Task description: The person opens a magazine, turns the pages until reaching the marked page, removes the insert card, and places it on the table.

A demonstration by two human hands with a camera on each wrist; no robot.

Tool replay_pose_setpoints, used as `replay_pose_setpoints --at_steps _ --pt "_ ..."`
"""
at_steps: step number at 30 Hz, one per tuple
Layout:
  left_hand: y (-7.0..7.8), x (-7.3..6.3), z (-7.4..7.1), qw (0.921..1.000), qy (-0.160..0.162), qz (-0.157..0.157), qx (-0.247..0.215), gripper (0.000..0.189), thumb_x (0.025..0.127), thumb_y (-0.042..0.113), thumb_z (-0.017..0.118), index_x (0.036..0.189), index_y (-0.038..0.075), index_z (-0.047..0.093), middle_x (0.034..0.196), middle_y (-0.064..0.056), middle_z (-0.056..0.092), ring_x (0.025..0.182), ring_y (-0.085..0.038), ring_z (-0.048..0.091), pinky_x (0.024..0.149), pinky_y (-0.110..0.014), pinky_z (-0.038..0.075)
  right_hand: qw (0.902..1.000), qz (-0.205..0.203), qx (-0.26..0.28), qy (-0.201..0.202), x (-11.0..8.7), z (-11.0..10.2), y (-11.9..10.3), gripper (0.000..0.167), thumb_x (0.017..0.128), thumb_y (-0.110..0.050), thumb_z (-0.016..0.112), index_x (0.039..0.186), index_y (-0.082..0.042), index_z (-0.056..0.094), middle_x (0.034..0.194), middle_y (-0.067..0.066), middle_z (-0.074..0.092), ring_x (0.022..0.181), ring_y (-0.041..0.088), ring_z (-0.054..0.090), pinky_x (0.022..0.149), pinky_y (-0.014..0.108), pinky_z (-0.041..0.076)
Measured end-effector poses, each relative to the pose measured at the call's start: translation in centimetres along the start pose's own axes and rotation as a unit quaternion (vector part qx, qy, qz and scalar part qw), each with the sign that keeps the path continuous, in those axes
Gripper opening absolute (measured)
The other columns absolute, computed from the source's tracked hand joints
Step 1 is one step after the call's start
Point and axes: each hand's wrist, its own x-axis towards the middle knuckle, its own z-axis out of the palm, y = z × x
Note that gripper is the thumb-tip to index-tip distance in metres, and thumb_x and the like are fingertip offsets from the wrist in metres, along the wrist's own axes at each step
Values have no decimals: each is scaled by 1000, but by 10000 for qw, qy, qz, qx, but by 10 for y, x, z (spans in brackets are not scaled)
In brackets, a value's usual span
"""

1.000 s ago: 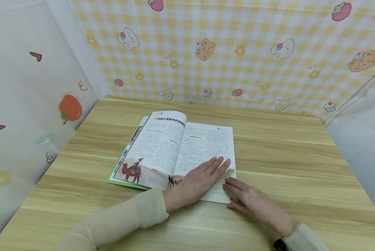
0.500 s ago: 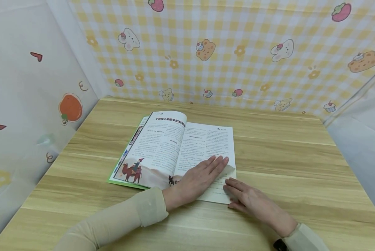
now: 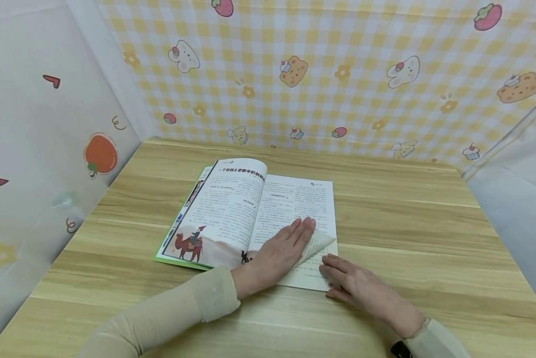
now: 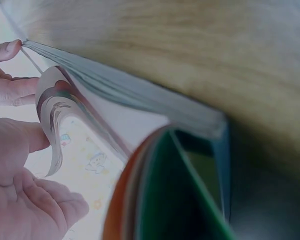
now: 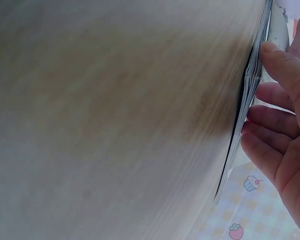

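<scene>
We look down on a wooden counter (image 3: pixel 406 219), an open book (image 3: pixel 223 214) lying near its middle.
We see the left hand (image 3: pixel 274 258), fingers straight, gripping nothing, across the book's right half; the right hand (image 3: pixel 364 288), fingers loosely extended, touches its lower-right corner; between them curls a leaf's corner (image 3: pixel 321 240).

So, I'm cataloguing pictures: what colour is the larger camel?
The camel is reddish brown, clearest in head view.
</scene>
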Motion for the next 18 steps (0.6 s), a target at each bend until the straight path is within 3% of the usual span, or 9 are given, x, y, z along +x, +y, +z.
replay_pose_setpoints --at_steps 6,11,14,18 --pt "0 0 4 9991 412 -59 53 61 94 4 48 149 12 24 156 -15 17 143 -32 18 114 -38 24 10000 86 21 -25 0 0 -1 46 76 -22 76 114 1 64 121 17 61 109 31 61 83 39 54" --pt "-2 -1 6 9971 687 98 319 59 93 3 48 147 18 31 155 -13 19 144 -33 14 116 -44 18 9999 130 53 -87 0 0 -1 45 77 -22 75 115 0 64 122 17 61 110 32 60 83 39 54" --pt "-2 -2 5 9962 505 188 682 58 93 5 49 147 20 33 156 -10 20 144 -32 14 116 -43 16 9999 115 53 -104 0 -1 -2 45 78 -22 75 115 1 64 122 17 60 110 32 60 83 40 54" --pt "0 -4 2 9938 -135 398 1025 57 94 12 50 147 23 33 157 -6 18 144 -29 15 117 -39 17 9999 117 14 -111 0 -1 -2 45 77 -22 75 115 0 64 122 17 61 109 31 61 83 38 54"
